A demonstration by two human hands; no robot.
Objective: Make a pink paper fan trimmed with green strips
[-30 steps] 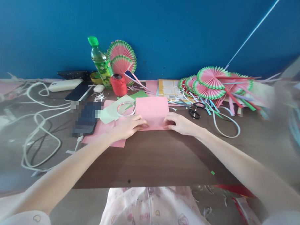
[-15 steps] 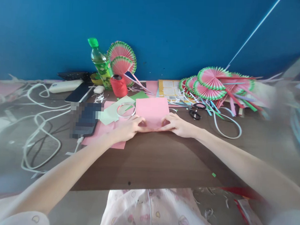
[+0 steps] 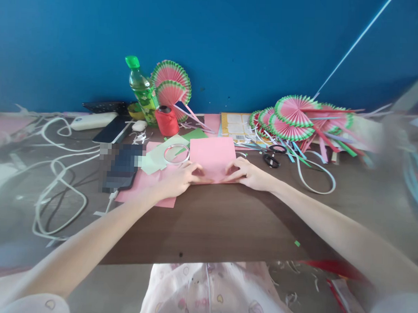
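A pink sheet of paper (image 3: 212, 152) lies on the brown table in front of me. My left hand (image 3: 183, 178) is closed at its near left corner, thumb and fingers pinched at the edge. At the near right corner my right hand (image 3: 249, 174) grips the same edge in the same way. The two sets of fingertips point toward each other along that edge, a small gap between them. Beside my left hand is a clear round ring (image 3: 176, 153), perhaps a tape roll, resting on pale green paper (image 3: 155, 159). More pink paper (image 3: 163, 201) lies under my left wrist.
A phone (image 3: 122, 169) with a white cable (image 3: 82, 206) lies at left. Behind stand a green bottle (image 3: 142, 93), a red can-like container (image 3: 166, 121) and pink-green folded paper fans (image 3: 170, 92). Black-handled scissors (image 3: 271, 160) and more fans (image 3: 296, 110) are at right.
My fingertips have drawn slightly apart along the paper's near edge, which now shows between them. The sheet and both arms are nearly where they were; the view has shifted slightly.
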